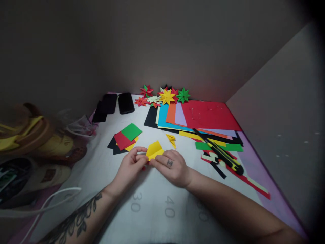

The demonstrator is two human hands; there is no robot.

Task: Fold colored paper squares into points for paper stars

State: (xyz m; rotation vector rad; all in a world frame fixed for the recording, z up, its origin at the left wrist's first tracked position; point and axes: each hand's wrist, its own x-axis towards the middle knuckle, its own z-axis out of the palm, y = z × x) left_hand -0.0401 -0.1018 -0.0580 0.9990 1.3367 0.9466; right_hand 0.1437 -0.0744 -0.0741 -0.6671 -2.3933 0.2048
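A small yellow paper (154,149), creased and partly folded, is held up between my two hands above the white table sheet. My left hand (133,162) pinches its lower left edge between thumb and fingers. On the lower right side, my right hand (174,166) grips the same paper with its fingers curled. Just beyond the right hand lies a small folded yellow piece (171,139). Left of the paper, green (131,131), red (123,139), yellow and black squares overlap in a loose pile.
Folded paper stars (167,97) sit at the back, beside stacked coloured sheets (210,115). A yellow-black cutter (223,154) lies over paper strips (256,185) at right. Two dark phones (126,103) rest at back left. A white cable (50,195) and yellowish items (54,144) occupy the left.
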